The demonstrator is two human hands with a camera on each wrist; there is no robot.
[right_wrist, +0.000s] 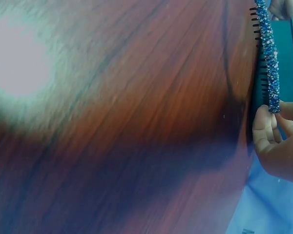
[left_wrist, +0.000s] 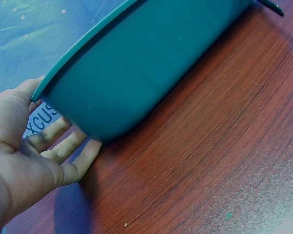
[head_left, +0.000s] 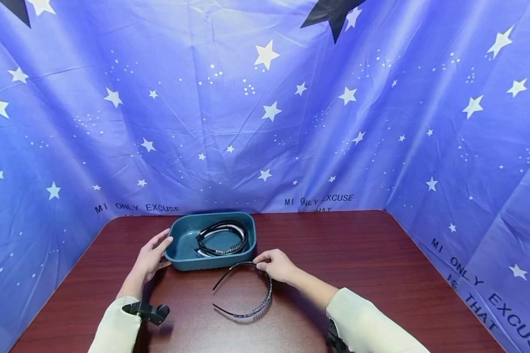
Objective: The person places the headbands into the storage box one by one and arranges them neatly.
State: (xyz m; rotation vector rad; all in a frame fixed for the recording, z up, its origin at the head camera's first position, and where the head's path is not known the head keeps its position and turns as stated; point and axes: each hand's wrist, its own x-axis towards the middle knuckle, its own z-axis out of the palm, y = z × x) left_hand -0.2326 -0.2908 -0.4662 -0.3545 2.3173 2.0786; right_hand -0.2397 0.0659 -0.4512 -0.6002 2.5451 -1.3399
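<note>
My left hand (head_left: 149, 259) holds the left end of a teal plastic tub (head_left: 203, 264), its thumb at the rim. Other fingers of that hand meet the outer wall low down in the left wrist view. Between thumb and fingers, my right hand (head_left: 277, 266) pinches a dark, glittery headband (head_left: 265, 306) with comb teeth. It is just in front of the tub's right part, its two tips pointing left. Blue and silver sparkles cover the headband (right_wrist: 269, 53) in the right wrist view. Several black and white headbands (head_left: 223, 251) lie inside the tub, at its right side.
The dark red wooden table (head_left: 357, 255) carries the tub near its back edge. A blue curtain (head_left: 229, 122) with white stars stands behind the table and along both sides. Black camera mounts (head_left: 147, 311) sit on the wrists.
</note>
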